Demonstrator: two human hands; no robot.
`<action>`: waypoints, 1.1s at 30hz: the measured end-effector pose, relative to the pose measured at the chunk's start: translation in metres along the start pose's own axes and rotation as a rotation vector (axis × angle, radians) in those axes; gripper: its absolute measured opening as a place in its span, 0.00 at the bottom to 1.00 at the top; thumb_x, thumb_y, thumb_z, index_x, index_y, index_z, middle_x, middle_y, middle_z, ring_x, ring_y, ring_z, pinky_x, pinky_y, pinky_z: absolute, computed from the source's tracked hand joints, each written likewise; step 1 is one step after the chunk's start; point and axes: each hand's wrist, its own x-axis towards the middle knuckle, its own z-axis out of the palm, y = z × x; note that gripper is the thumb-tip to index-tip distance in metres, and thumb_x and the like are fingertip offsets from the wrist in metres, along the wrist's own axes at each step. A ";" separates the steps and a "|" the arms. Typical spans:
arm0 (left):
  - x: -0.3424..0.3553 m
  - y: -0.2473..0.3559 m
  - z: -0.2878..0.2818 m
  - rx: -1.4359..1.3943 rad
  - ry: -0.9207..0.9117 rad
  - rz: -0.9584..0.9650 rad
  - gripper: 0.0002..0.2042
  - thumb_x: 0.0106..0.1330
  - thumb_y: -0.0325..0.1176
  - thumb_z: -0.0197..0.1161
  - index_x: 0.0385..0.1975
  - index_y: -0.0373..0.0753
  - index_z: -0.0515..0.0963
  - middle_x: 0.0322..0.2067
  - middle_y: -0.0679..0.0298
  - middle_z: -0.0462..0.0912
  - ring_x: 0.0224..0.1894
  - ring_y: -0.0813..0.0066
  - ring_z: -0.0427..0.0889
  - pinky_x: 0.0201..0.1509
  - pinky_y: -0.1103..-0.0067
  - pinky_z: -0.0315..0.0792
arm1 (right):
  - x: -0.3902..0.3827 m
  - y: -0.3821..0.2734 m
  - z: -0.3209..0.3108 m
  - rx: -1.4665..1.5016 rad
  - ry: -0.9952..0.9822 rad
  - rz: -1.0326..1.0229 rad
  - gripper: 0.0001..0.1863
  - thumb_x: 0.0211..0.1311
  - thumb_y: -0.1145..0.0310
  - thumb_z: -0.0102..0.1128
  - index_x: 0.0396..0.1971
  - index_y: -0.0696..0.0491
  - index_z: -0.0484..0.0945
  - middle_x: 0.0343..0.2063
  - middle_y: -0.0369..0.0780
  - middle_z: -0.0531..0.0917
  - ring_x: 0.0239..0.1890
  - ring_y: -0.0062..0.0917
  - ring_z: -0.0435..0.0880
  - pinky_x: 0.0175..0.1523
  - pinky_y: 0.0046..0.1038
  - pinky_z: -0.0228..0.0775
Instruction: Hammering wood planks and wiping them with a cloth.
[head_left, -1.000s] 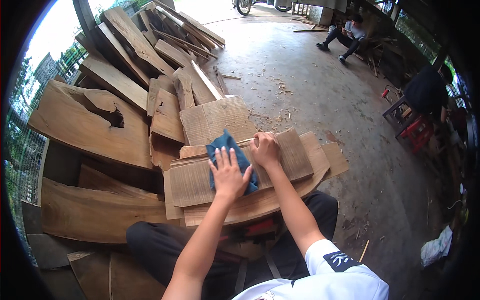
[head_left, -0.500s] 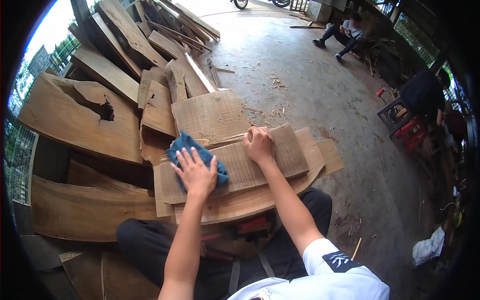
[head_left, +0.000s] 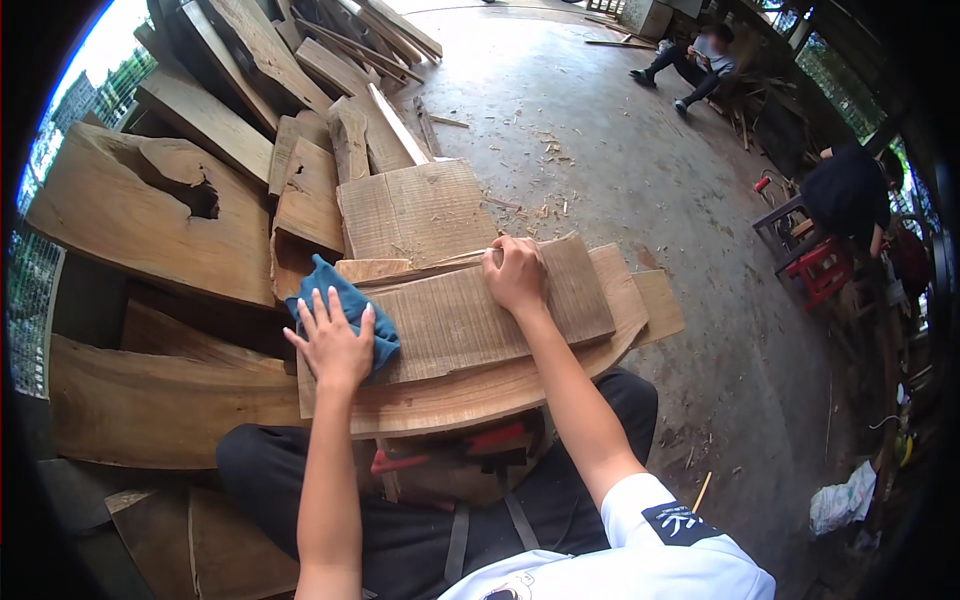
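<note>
A rough-sawn wooden board lies before me across other planks over my lap. My left hand lies flat on a crumpled blue cloth at the board's left end, pressing it down with the fingers spread. Toward the right, my right hand curls its fingers over the board's far edge and grips it. The fingertips are partly hidden there. Under the board is a wider, curved plank, and its lighter edge shows on the near side.
Another board lies just beyond. Stacked slabs fill the left side, one with a hole. Wood chips litter the concrete floor. One person sits far right; another bends near a red stool.
My left hand and the blue cloth have slid left to the board's end. My right hand keeps its grip on the far edge. The view has shifted slightly.
</note>
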 end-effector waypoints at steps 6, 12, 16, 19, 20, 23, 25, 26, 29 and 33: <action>-0.020 0.102 0.025 -0.091 0.027 0.346 0.42 0.72 0.64 0.50 0.77 0.38 0.60 0.79 0.50 0.55 0.82 0.50 0.47 0.81 0.43 0.37 | -0.001 -0.001 -0.002 0.001 0.019 -0.003 0.13 0.62 0.62 0.63 0.36 0.56 0.86 0.38 0.49 0.88 0.49 0.44 0.85 0.58 0.43 0.76; -0.009 0.076 0.020 -0.029 -0.025 0.380 0.42 0.73 0.67 0.48 0.79 0.44 0.57 0.80 0.56 0.54 0.83 0.58 0.47 0.82 0.44 0.35 | -0.001 0.001 0.000 0.024 0.025 -0.002 0.12 0.63 0.62 0.63 0.36 0.56 0.85 0.39 0.49 0.88 0.50 0.44 0.85 0.58 0.43 0.76; 0.007 0.013 0.004 0.009 0.010 0.089 0.39 0.75 0.64 0.47 0.78 0.42 0.61 0.79 0.53 0.56 0.82 0.53 0.50 0.81 0.44 0.40 | 0.000 0.001 0.004 0.022 0.013 0.008 0.12 0.62 0.63 0.63 0.35 0.56 0.85 0.38 0.49 0.88 0.49 0.44 0.84 0.60 0.43 0.74; 0.009 0.026 0.008 0.028 0.011 0.075 0.40 0.75 0.62 0.46 0.77 0.37 0.61 0.78 0.48 0.58 0.81 0.50 0.52 0.81 0.45 0.42 | -0.002 -0.001 0.004 -0.001 0.013 0.002 0.11 0.62 0.63 0.63 0.34 0.56 0.85 0.38 0.49 0.88 0.48 0.44 0.84 0.60 0.44 0.74; 0.007 0.041 0.013 -0.015 0.035 0.122 0.40 0.75 0.63 0.46 0.77 0.37 0.61 0.78 0.48 0.58 0.81 0.50 0.52 0.81 0.45 0.42 | -0.001 -0.001 0.004 -0.024 0.032 -0.023 0.11 0.62 0.63 0.63 0.34 0.56 0.84 0.38 0.49 0.88 0.48 0.45 0.84 0.59 0.44 0.74; -0.008 0.099 0.034 -0.056 0.096 0.360 0.42 0.73 0.65 0.48 0.77 0.38 0.60 0.78 0.48 0.57 0.81 0.50 0.51 0.81 0.45 0.41 | -0.002 -0.001 0.003 -0.003 0.064 -0.018 0.11 0.62 0.63 0.62 0.33 0.56 0.84 0.37 0.49 0.88 0.48 0.45 0.85 0.59 0.44 0.74; -0.024 0.124 0.045 -0.080 0.076 0.486 0.42 0.72 0.64 0.49 0.78 0.40 0.59 0.79 0.49 0.54 0.82 0.51 0.49 0.81 0.44 0.39 | -0.001 0.000 0.002 0.004 0.078 -0.046 0.12 0.62 0.62 0.62 0.35 0.55 0.85 0.38 0.50 0.88 0.48 0.45 0.85 0.58 0.44 0.75; -0.027 0.125 0.047 -0.095 0.093 0.503 0.41 0.72 0.64 0.50 0.78 0.40 0.59 0.79 0.50 0.54 0.82 0.52 0.48 0.81 0.44 0.39 | -0.001 0.000 0.001 -0.015 0.062 -0.031 0.13 0.62 0.61 0.63 0.36 0.55 0.86 0.38 0.50 0.88 0.47 0.45 0.86 0.58 0.44 0.76; -0.030 0.097 0.038 -0.066 0.097 0.510 0.42 0.73 0.64 0.50 0.79 0.42 0.57 0.80 0.52 0.54 0.83 0.56 0.47 0.81 0.46 0.38 | -0.002 0.001 0.001 0.023 0.079 -0.028 0.12 0.61 0.62 0.63 0.33 0.57 0.85 0.37 0.50 0.88 0.47 0.45 0.85 0.60 0.43 0.74; -0.018 0.021 0.011 -0.053 0.040 0.206 0.40 0.74 0.62 0.49 0.79 0.41 0.58 0.79 0.52 0.54 0.82 0.54 0.48 0.81 0.46 0.40 | -0.004 0.001 0.001 0.033 0.073 -0.031 0.12 0.60 0.62 0.63 0.33 0.57 0.85 0.37 0.50 0.88 0.46 0.45 0.85 0.60 0.43 0.74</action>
